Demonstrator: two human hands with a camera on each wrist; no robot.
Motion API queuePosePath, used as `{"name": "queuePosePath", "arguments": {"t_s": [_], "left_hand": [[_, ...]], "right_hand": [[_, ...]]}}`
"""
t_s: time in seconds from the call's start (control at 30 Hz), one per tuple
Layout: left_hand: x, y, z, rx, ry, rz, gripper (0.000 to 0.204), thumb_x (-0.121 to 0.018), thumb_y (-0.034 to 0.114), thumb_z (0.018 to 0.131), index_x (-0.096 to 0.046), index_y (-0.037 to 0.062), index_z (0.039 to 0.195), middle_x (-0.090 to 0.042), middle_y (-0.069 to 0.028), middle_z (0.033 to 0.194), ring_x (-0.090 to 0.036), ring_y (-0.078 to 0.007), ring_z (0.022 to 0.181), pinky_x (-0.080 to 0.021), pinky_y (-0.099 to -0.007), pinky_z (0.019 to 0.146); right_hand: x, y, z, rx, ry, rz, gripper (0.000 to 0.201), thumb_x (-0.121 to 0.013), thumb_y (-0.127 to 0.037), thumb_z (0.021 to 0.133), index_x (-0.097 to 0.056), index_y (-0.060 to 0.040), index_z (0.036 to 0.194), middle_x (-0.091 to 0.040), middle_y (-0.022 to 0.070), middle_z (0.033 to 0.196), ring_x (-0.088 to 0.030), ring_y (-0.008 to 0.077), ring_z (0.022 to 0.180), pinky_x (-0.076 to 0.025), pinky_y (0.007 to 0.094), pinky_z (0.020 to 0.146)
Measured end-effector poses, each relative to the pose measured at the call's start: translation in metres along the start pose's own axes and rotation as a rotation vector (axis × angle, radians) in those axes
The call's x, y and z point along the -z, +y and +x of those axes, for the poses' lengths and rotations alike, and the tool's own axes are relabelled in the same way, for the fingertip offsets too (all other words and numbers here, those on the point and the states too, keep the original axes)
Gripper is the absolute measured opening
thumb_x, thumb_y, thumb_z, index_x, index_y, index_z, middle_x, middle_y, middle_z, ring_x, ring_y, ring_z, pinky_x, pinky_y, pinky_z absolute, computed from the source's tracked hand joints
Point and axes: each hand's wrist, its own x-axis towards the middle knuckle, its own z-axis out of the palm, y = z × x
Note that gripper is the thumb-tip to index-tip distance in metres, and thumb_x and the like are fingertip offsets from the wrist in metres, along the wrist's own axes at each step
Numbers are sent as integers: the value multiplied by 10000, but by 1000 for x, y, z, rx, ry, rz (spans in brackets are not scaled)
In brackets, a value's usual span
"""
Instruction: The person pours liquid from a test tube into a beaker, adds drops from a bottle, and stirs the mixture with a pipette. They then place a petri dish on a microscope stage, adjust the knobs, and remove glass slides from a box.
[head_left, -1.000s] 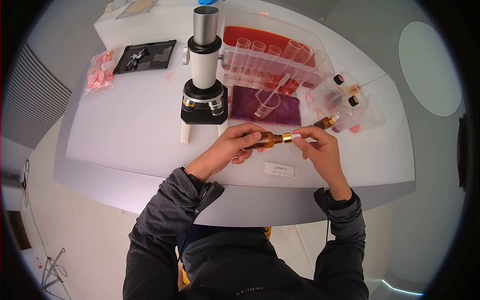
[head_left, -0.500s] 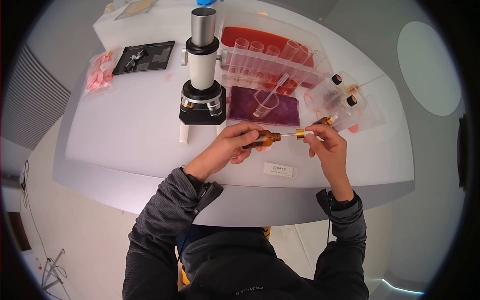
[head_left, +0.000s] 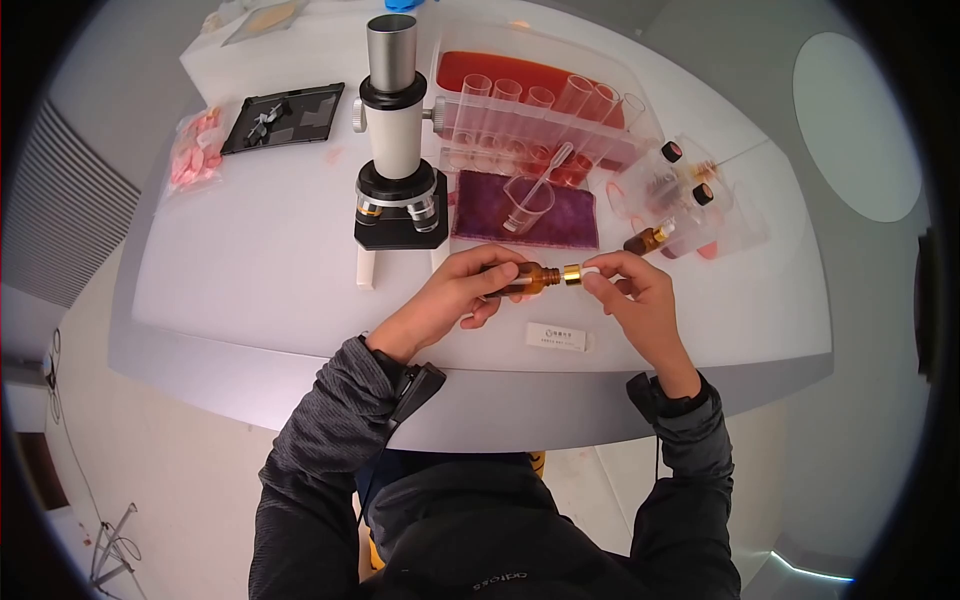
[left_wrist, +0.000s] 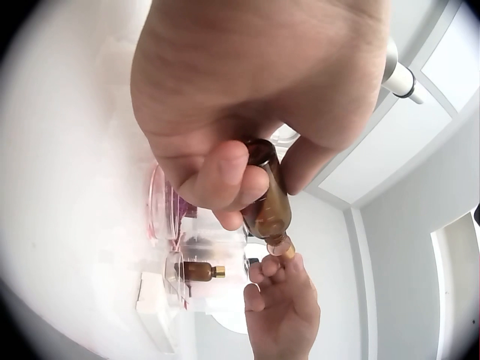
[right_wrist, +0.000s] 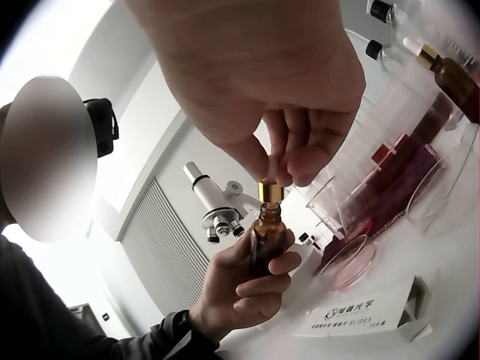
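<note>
My left hand [head_left: 455, 292] grips a brown glass dropper bottle [head_left: 540, 278], which lies tilted with its neck toward the right. With thumb and fingers my right hand [head_left: 640, 293] pinches the white bulb of the dropper, whose gold collar [head_left: 573, 274] sits just off the bottle's threaded neck. From the right wrist view, a narrow gap shows between collar [right_wrist: 271, 192] and neck, and the glass tube is mostly hidden in the bottle [right_wrist: 268, 244]. The left wrist view shows the fingers curled round the bottle [left_wrist: 271, 214].
A small white slides box [head_left: 557, 338] lies below the hands. Behind them stand a microscope [head_left: 395, 140], a beaker [head_left: 540, 200] with a plastic pipette on a purple mat [head_left: 475, 205], and several test tubes [head_left: 507, 100]. Another brown dropper bottle [head_left: 640, 241] lies at the right.
The dropper was drawn out to the right, showing its glass tube, and is now back close to the neck with the right hand moved left. The left hand has hardly moved.
</note>
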Motion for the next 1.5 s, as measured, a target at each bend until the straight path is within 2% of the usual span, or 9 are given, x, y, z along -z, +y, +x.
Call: {"name": "queuePosePath", "arguments": {"t_s": [0.23, 0.33, 0.43, 0.63, 0.73, 0.83, 0.93, 1.03, 1.5], "left_hand": [[1, -4, 2, -8, 22, 14, 318, -526, 232, 1019, -578, -9, 1219, -624, -82, 892, -409, -52, 503, -306, -201, 418], [2, -3, 2, 4, 6, 32, 343, -502, 231, 1032, -535, -26, 1257, -622, -122, 959, -413, -49, 524, -303, -198, 424], [3, -3, 2, 10, -4, 20, 342, -500, 231, 1033, -535, -29, 1253, -621, -123, 959, -416, -49, 525, -305, -197, 425], [2, -5, 3, -4, 19, 8, 334, -527, 257, 1019, -577, -6, 1219, -621, -88, 888, -408, -53, 503, -309, -196, 418], [3, -4, 3, 3, -3, 19, 347, -489, 239, 1039, -534, -32, 1252, -620, -127, 961, -429, -49, 523, -313, -190, 419], [4, -5, 3, 1, -7, 20, 350, -489, 241, 1039, -533, -34, 1253, -621, -128, 965, -429, -49, 522, -313, -189, 419], [2, -4, 3, 3, 18, 5, 343, -523, 265, 1022, -574, -9, 1223, -613, -79, 891, -412, -54, 509, -312, -197, 421], [1, -3, 2, 3, 18, 12, 346, -523, 264, 1022, -571, -8, 1229, -606, -75, 893, -416, -57, 515, -313, -200, 423], [-1, -1, 0, 1, 4, -9, 327, -486, 215, 1030, -537, -13, 1261, -610, -115, 937, -391, -76, 514, -291, -217, 431]], "right_hand": [[-10, -1, 2, -32, -19, -2, 126, -709, -126, 891, -716, -29, 971, -670, -4, 804, -574, 36, 736, -435, 195, 613], [-10, 0, 2, -87, -41, -18, 118, -709, -119, 891, -714, -18, 951, -666, -4, 762, -567, 36, 700, -433, 196, 614], [-14, 11, 2, 60, -15, 15, 118, -721, -119, 888, -704, -10, 931, -657, -13, 740, -495, 21, 609, -385, 172, 548], [-12, 5, 2, -35, -29, 19, 131, -717, -120, 895, -698, -17, 975, -666, -6, 803, -515, 22, 635, -406, 177, 544], [-13, 6, 2, -101, -48, 106, 154, -708, -118, 903, -687, -12, 1013, -669, 8, 858, -524, 27, 642, -426, 183, 544], [-13, 6, 1, -98, -52, 122, 161, -700, -109, 908, -680, -9, 1033, -669, 21, 886, -527, 31, 645, -436, 189, 546], [-13, 4, 0, -88, -36, 129, 154, -684, -91, 914, -676, -8, 1044, -674, 28, 883, -543, 36, 658, -442, 192, 546], [-11, 10, 0, -78, -29, 177, 181, -700, -125, 908, -689, -24, 1058, -628, 8, 900, -541, 19, 644, -438, 171, 534], [12, 13, -14, -72, 49, 253, 176, -688, -67, 904, -675, -10, 1071, -638, 17, 895, -538, 26, 657, -437, 180, 535]]}}
